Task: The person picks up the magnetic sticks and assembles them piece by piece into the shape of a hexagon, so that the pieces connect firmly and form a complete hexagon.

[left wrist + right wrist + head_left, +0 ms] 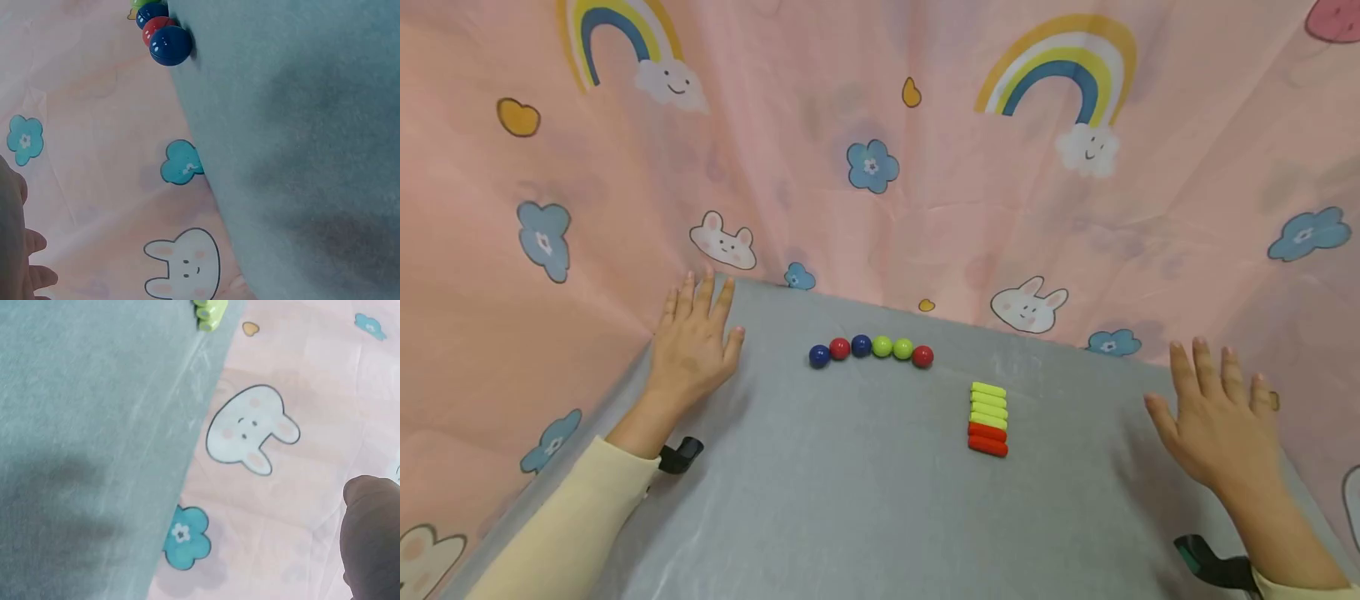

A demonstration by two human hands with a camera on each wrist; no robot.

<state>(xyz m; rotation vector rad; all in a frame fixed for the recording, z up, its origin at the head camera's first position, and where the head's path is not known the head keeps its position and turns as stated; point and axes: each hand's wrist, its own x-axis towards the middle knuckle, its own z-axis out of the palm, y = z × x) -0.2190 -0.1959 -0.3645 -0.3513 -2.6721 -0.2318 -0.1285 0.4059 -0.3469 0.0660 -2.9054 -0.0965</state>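
- The left hand (692, 354) is spread wide, back upward, fingers straight and thumb held apart, near the far left corner of the counter (820, 508); its shadow falls beside it.
- The right hand (1221, 425) is spread wide too — fingers straight, thumb pointing inward — toward the counter's right side, its shadow lying to the left.
- Six glossy balls (882, 347) sit in a shallow arc near the back edge, between the hands but nearer the left; from the left they run dark blue, red, dark blue, green, green, red.
- Six short rods (988, 408) lie side by side to the right of the balls and closer to the person — four yellow-green at the back, two red in front.
- Both groups stand well apart from either hand.
- A pink curtain (790, 108) with rainbows, rabbits and blue flowers hangs behind the counter.
- A cream sleeve (565, 533) covers the left forearm; a black bracket (681, 456) juts from that wrist, and another black bracket (1213, 564) from the right.
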